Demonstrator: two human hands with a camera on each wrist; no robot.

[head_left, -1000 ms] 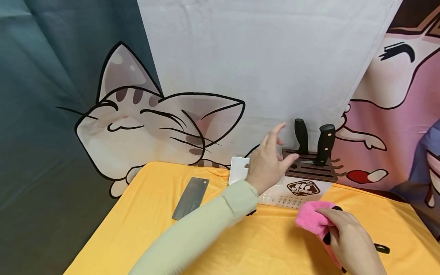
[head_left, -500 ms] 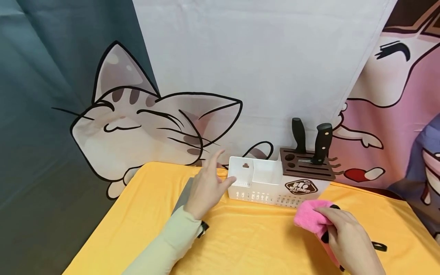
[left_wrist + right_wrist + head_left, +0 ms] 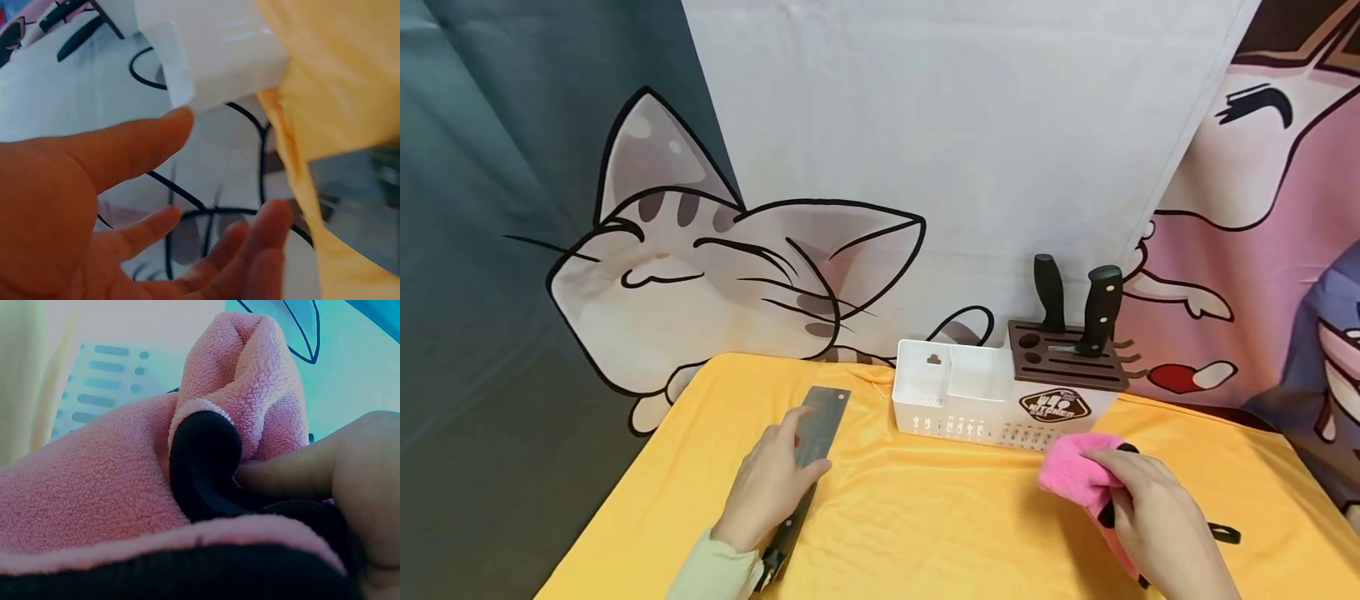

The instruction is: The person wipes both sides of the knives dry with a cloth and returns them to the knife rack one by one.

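My left hand [image 3: 766, 479] hovers over a cleaver, fingers spread and nothing in its grasp. The cleaver's flat grey blade [image 3: 826, 421] lies on the yellow cloth, with its black handle [image 3: 778, 546] toward me, partly behind the hand and sleeve. In the left wrist view, the hand [image 3: 119, 206] shows its thumb and fingers apart, and the blade [image 3: 356, 194] appears at the right edge. My right hand [image 3: 1168, 508] pinches a folded pink fleecy cloth with black edging [image 3: 1078, 473]. The right wrist view shows the cloth [image 3: 106, 475] bunched beside the thumb.
A white perforated utensil holder [image 3: 955, 412] with a brown slotted top [image 3: 1067, 367] stands at the back. Two black-handled knives [image 3: 1049, 292] stick up from it. A black loop [image 3: 1225, 533] lies beyond the right hand. A printed curtain [image 3: 850, 100] hangs behind the yellow-covered table [image 3: 925, 533].
My left hand has moved left and toward me, from in front of the utensil holder to over the cleaver. The right hand keeps hold of the pink cloth in about the same place.
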